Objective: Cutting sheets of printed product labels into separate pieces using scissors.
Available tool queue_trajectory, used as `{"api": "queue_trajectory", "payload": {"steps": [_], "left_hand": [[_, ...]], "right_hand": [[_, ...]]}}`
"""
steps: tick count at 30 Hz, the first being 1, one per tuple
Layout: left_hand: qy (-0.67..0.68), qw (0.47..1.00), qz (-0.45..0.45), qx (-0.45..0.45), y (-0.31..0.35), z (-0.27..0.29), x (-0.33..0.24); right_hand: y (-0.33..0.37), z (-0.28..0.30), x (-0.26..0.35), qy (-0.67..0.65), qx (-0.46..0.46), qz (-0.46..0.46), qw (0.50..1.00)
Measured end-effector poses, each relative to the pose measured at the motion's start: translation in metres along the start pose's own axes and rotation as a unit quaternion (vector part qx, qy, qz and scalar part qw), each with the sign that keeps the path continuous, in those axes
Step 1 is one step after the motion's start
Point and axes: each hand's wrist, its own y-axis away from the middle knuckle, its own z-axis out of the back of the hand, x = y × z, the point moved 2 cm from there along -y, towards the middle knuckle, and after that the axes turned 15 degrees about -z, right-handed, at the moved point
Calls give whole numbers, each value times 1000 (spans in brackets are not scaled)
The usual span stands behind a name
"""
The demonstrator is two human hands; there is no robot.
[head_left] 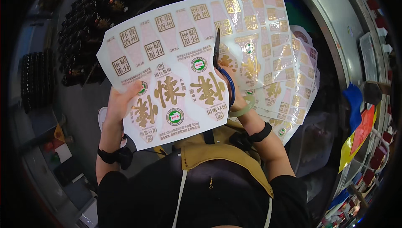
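Note:
A large white sheet of gold-printed labels (173,66) is spread out before me, with green round emblems among the lettering. My left hand (122,101) grips its left edge, thumb on top and the other fingers hidden beneath. Scissors (216,52) with dark blades and blue handles are held by my right hand (237,96), which is partly hidden by the sheet. Their blades point away from me, along a cut between the sheet's left and right portions. Beneath the right portion, several similar label sheets (300,98) lie fanned out.
Dark bottle-like objects (86,31) are packed closely at the far left. A metal rail (331,27) curves down the right side, beside a clear plastic tray (368,56), a blue cloth (352,106) and a red and yellow sheet (358,140). My lap has a tan apron (226,157).

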Motion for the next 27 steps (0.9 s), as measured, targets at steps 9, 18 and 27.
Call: {"api": "queue_trajectory", "payload": {"steps": [9,18,27], "left_hand": [[-15,1000,-11,25,-4,7,1],[-19,999,-27,36,-10,8,1],[-36,994,-26,99,-33,1,-17]], "right_hand": [[5,4,8,204,-33,143,968],[12,20,29,-96,166,-66,979],[33,48,59,-150,173,-309,923]]}}
